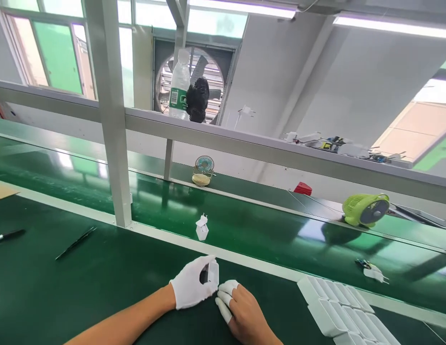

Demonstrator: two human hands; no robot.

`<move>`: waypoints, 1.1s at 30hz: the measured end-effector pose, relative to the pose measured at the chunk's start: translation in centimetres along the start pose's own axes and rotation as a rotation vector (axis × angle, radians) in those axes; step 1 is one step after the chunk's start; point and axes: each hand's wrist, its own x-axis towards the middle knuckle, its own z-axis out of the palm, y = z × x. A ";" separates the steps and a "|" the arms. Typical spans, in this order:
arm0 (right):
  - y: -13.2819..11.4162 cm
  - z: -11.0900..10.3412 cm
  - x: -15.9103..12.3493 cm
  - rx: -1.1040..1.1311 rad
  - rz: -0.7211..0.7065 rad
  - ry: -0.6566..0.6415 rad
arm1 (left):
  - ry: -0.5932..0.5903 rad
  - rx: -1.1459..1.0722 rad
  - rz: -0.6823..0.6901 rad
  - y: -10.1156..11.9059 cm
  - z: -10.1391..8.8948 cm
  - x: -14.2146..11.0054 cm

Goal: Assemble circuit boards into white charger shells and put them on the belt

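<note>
My left hand [191, 286], in a white glove, is closed around a small white plastic charger shell [211, 275] with a dark opening, held just above the green bench. My right hand [240, 310] is bare with white finger cots on the fingertips; its fingers are curled and touch the bench right beside the shell, and whether they hold anything is hidden. A finished white plug adapter [201, 227] stands upright on the green conveyor belt beyond my hands. A row of several white shells [339, 306] lies at the right on the bench.
A white steel post [113, 139] rises from the belt's edge at left. Black tweezers [76, 243] and a pen [7, 235] lie at left. Another adapter part [372, 272] rests on the belt at right. A green fan [365, 209], small fan [203, 170] and water bottle [179, 86] sit farther back.
</note>
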 end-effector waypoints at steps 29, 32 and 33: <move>1.0 7.0 -5.0 -0.204 0.027 0.000 | -0.093 0.162 -0.269 -0.7 -0.2 -0.3; 0.8 6.6 -4.9 -0.199 0.061 0.041 | -0.079 0.135 -0.198 -1.0 0.1 -0.3; 0.6 6.4 -4.8 -0.197 0.072 0.058 | -0.074 0.125 -0.176 -1.1 0.2 -0.3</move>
